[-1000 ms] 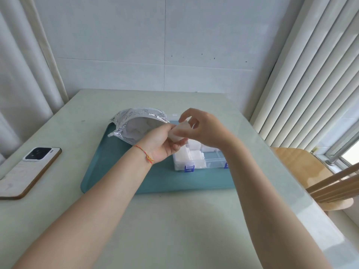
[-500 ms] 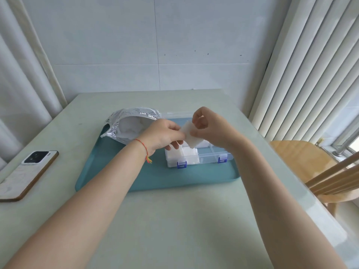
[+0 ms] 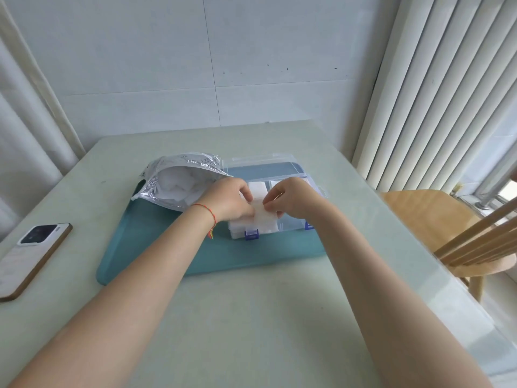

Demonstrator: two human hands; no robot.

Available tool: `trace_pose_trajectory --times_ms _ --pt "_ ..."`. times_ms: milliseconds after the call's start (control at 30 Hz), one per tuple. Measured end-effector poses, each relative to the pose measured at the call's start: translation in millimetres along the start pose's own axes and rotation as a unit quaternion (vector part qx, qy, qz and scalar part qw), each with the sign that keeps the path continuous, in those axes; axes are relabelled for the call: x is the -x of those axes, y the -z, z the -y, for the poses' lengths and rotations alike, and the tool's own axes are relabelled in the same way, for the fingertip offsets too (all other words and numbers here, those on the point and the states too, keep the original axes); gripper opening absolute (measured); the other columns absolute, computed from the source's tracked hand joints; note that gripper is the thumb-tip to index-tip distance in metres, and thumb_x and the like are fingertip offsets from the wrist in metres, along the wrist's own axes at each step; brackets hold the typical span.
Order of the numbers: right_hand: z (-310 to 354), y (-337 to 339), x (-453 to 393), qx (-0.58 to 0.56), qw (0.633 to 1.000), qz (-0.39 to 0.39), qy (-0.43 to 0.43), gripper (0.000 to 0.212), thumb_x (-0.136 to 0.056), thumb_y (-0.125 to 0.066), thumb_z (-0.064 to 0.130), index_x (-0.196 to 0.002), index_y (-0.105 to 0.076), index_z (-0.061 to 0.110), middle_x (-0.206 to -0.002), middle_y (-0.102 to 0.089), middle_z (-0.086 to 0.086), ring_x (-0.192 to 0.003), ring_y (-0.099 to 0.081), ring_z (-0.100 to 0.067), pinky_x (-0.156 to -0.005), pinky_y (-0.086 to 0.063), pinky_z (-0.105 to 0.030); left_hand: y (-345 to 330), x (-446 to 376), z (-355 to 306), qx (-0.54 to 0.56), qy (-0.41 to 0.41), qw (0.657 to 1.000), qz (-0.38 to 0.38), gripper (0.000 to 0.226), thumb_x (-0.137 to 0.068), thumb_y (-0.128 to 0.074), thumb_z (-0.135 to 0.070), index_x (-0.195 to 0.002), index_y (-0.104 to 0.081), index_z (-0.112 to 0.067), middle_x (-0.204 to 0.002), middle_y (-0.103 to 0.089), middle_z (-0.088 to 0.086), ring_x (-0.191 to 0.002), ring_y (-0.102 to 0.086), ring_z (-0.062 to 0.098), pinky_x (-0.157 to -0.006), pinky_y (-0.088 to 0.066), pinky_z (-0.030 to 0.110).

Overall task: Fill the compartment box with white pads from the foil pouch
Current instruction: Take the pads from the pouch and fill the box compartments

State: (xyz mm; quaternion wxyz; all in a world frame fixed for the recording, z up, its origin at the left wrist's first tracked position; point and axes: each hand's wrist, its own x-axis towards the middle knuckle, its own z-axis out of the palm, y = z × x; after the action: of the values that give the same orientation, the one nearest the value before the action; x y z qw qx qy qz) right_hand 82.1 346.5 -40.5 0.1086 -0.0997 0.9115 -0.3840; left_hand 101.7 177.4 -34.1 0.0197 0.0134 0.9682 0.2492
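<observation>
A clear compartment box with blue clasps stands open on a teal tray; its lid lies flat behind it. Several compartments hold white pads. My left hand and my right hand pinch one white pad between them, low over the box's front middle. The open foil pouch lies at the tray's back left with more white pads showing inside. My fingertips hide the pad's upper edge.
A phone lies face down near the table's left edge. A wooden chair stands to the right of the table. Curtains hang on the left and vertical blinds on the right; a wall runs behind the table.
Both hands have come down and forward with the white pad, from above the box to just over its front compartments. The view has tilted down slightly.
</observation>
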Motion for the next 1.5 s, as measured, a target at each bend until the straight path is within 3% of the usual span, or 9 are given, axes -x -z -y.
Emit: trace_pose_trajectory --times_ms 300,467,700,800,867,967,1133,1367,1500 --pt "2 -14 -4 0.138 0.99 -0.016 0.032 0.009 -0.081 -0.071 0.013 -0.078 -0.07 0.022 -0.077 -0.062 0.011 -0.076 -0.057 -0.011 -0.059 -0.044 -0.022 -2 3 -2 -0.092 -0.068 0.991 0.068 0.026 -0.084 -0.058 -0.015 -0.083 -0.073 -0.036 -0.073 -0.052 -0.018 -0.077 -0.052 0.011 -0.065 -0.04 0.02" --pt "3 -15 -6 0.178 0.984 -0.02 0.019 0.009 -0.08 -0.071 0.014 -0.077 -0.07 0.022 -0.075 -0.061 0.009 -0.077 -0.057 -0.015 -0.055 -0.041 -0.024 -6 3 -7 -0.144 -0.068 0.986 0.048 0.02 -0.088 -0.059 -0.03 -0.097 -0.076 -0.026 -0.107 -0.07 -0.006 -0.1 -0.061 0.019 -0.088 -0.052 0.031" --pt "6 -3 -1 0.137 0.99 0.031 0.006 0.01 -0.08 -0.07 0.016 -0.084 -0.078 0.01 -0.069 -0.061 -0.002 -0.057 -0.048 -0.012 -0.053 -0.038 -0.023 -9 -1 -12 -0.221 -0.051 0.973 0.051 0.027 -0.091 -0.052 -0.031 -0.066 -0.056 -0.02 -0.079 -0.054 0.0 -0.081 -0.055 0.025 -0.063 -0.038 0.026" --pt "11 1 -2 0.169 0.985 0.023 0.002 0.018 -0.083 -0.063 0.019 -0.076 -0.073 0.006 -0.075 -0.07 -0.008 -0.055 -0.047 -0.014 -0.052 -0.036 -0.024 -7 0 -13 -0.214 -0.058 0.974 0.054 0.027 -0.094 -0.048 -0.033 -0.075 -0.062 -0.019 -0.088 -0.058 0.001 -0.086 -0.056 0.025 -0.066 -0.039 0.027" --pt "17 0 -3 0.169 0.984 -0.046 0.023 0.024 -0.082 -0.058 0.018 -0.081 -0.069 -0.004 -0.086 -0.071 -0.018 -0.058 -0.047 -0.023 -0.053 -0.036 -0.028 -2 4 -8 -0.166 -0.062 0.984 -0.004 0.025 -0.093 -0.047 -0.03 -0.094 -0.071 -0.022 -0.098 -0.066 0.001 -0.093 -0.06 0.025 -0.07 -0.043 0.027" --pt "36 -7 -4 0.158 0.977 -0.125 0.075 0.025 -0.085 -0.054 0.017 -0.09 -0.069 -0.003 -0.093 -0.07 -0.018 -0.084 -0.062 -0.035 -0.065 -0.052 -0.039 10 12 15 -0.071 -0.056 0.982 -0.167 0.021 -0.089 -0.052 -0.028 -0.087 -0.071 -0.02 -0.09 -0.067 0.002 -0.087 -0.061 0.027 -0.066 -0.046 0.03" --pt "80 -41 -3 0.113 0.977 -0.113 0.139 0.023 -0.091 -0.052 0.015 -0.095 -0.073 0.008 -0.094 -0.073 -0.006 -0.089 -0.064 -0.026 -0.077 -0.053 -0.035 34 27 75 -0.079 -0.054 0.897 -0.433 0.007 -0.072 -0.065 -0.014 -0.067 -0.069 -0.016 -0.09 -0.056 0.009 -0.087 -0.052 0.032 -0.068 -0.038 0.034" --pt "123 -89 -20 0.116 0.987 -0.026 0.105 0.046 -0.089 -0.041 0.003 -0.125 -0.066 0.019 -0.115 -0.064 0.0 -0.089 -0.058 -0.021 -0.058 -0.041 -0.02 62 34 131 0.025 0.046 0.96 -0.276 0.035 -0.085 -0.053 -0.01 -0.114 -0.071 -0.014 -0.125 -0.057 0.009 -0.116 -0.051 0.032 -0.095 -0.042 0.037" --pt "129 -102 -38 0.102 0.985 -0.077 0.115 0.046 -0.091 -0.042 0.003 -0.133 -0.058 0.012 -0.14 -0.053 -0.005 -0.117 -0.054 -0.024 -0.082 -0.042 -0.022 79 31 135 0.092 0.011 0.96 -0.262 0.041 -0.085 -0.05 -0.005 -0.122 -0.066 -0.011 -0.12 -0.06 0.008 -0.111 -0.054 0.026 -0.091 -0.041 0.028"
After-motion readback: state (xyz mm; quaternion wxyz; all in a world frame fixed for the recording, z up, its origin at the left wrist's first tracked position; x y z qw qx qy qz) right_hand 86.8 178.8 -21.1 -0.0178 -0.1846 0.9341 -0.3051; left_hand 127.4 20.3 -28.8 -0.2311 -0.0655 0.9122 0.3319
